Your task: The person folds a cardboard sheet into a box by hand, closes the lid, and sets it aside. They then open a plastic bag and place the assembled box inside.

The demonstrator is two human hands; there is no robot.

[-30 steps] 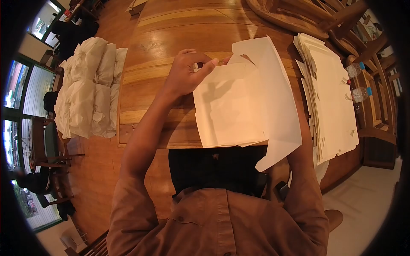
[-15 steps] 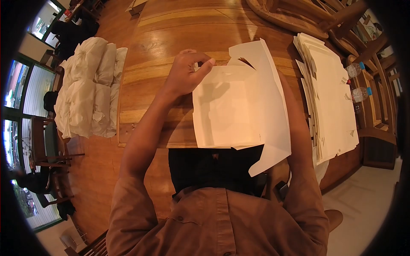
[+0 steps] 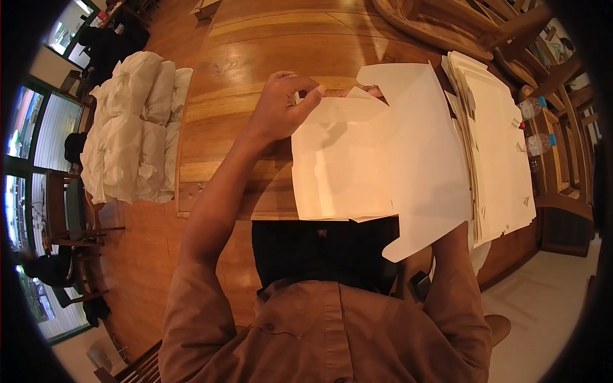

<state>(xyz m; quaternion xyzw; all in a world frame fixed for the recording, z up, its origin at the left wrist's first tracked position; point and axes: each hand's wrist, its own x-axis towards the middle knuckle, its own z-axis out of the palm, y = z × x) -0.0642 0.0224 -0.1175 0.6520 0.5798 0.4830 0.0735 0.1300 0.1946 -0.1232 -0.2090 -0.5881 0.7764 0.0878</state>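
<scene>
A white cardboard box (image 3: pixel 341 163) lies at the table's near edge, its shallow tray facing up. Its broad lid flap (image 3: pixel 428 153) is folded out to the right. My left hand (image 3: pixel 287 105) is at the tray's far left corner, fingers curled and thumb closed against the far wall's edge. My right forearm passes beneath the lid flap. Only a little of my right hand (image 3: pixel 373 92) shows, through the notch between the tray's far right corner and the lid; the flap hides the rest, so its grip cannot be made out.
A stack of flat white cardboard sheets (image 3: pixel 495 147) lies right of the box. White wrapped bundles (image 3: pixel 137 127) are piled left of the wooden table (image 3: pixel 274 45). Plastic bottles (image 3: pixel 539 143) with blue caps and upturned wooden chairs (image 3: pixel 447 29) are at the far right.
The lid flap has swung outward to the right and lies flatter, now covering more of my right forearm. The tray has shifted slightly right. My left hand has hardly moved.
</scene>
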